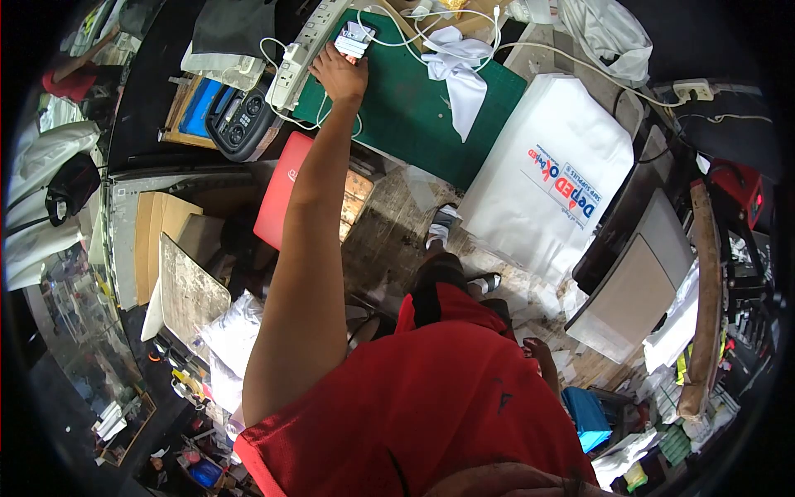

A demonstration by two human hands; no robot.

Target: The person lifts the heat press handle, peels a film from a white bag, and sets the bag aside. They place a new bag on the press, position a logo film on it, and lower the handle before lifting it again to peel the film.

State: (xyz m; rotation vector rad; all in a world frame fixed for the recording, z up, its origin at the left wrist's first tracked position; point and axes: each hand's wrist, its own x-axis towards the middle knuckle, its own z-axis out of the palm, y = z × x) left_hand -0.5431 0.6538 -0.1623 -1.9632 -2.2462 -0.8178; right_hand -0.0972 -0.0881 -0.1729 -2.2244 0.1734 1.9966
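My left arm reaches up to the green cutting mat on the table. My left hand lies palm down there, fingers stretched out at the lower end of a phone with a lit screen. Whether the fingertips press the screen or the phone's edge is hard to see. A white cloth lies crumpled on the mat, to the right of the phone. Down by my hip is my right hand, partly hidden by my red shirt; its fingers are too small and dark to make out.
A white power strip with cables runs along the mat's left edge. Right of the mat lies a large white printed bag. A red stool stands under my forearm. Paper scraps litter the wooden floor. A grey chair is at right.
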